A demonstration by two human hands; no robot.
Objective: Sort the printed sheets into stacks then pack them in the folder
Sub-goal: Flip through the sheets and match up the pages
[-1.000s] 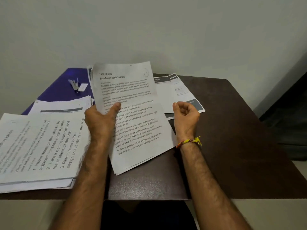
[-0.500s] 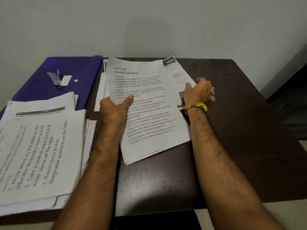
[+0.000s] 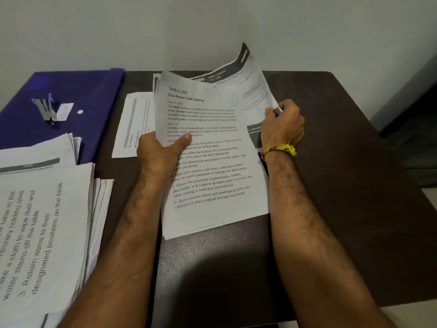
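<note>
A dark brown table [image 3: 331, 209] fills the view, pushed up against a plain pale wall [image 3: 212, 24]. Its far edge runs along the wall, its far right corner is rounded, and the right edge slants down toward the near side, with dim floor beyond it. The right half of the tabletop is bare dark wood, and so is a strip near the front edge between the two forearms.

Left side is crowded. A blue folder [image 3: 78, 91] lies flat at the far left by the wall, a metal clip [image 3: 47, 110] on its face. Nearer, a big stack [image 3: 42, 233] of printed sheets spreads over the left front corner, overlapping the folder's near edge. One loose sheet [image 3: 134, 124] lies flat just right of the folder.

In the middle, the left hand [image 3: 160, 152] grips a bundle [image 3: 212, 162] of sheets at its left edge, thumb pressed on the top page headed "Four-Person Table Setting", fingers curled behind. The bundle is tilted up off the table. The right hand [image 3: 282, 124] pinches the right edge of a dark-banded sheet [image 3: 250, 74] behind the bundle; that sheet's top corner curls up against the wall. A yellow thread band [image 3: 281, 149] sits on the right wrist.
</note>
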